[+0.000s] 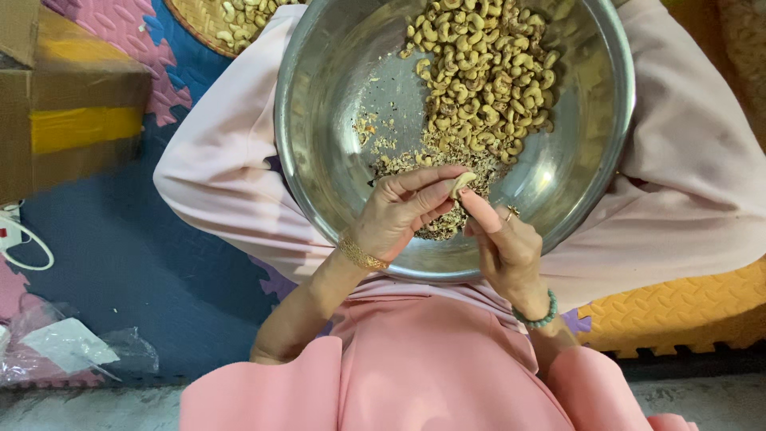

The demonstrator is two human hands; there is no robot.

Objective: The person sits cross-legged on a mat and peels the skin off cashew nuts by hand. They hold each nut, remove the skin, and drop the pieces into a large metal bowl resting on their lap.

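Observation:
A large steel bowl (pixel 327 120) rests on my lap, which is covered in pink cloth. A heap of cashew nuts (pixel 483 76) fills its far side, and brown skin flakes (pixel 399 160) lie nearer me. My left hand (pixel 403 211), with a gold bracelet, pinches one pale cashew nut (pixel 462 184) over the bowl's near rim. My right hand (pixel 503 243), with a ring and a green bead bracelet, touches the same nut with its thumb and fingertips.
A woven tray (pixel 215 20) with more cashews lies beyond my left knee. A cardboard box (pixel 64 112) stands at the left on coloured foam floor mats (pixel 120 255). Crumpled clear plastic (pixel 64 347) and a white cable (pixel 24 243) lie at the lower left.

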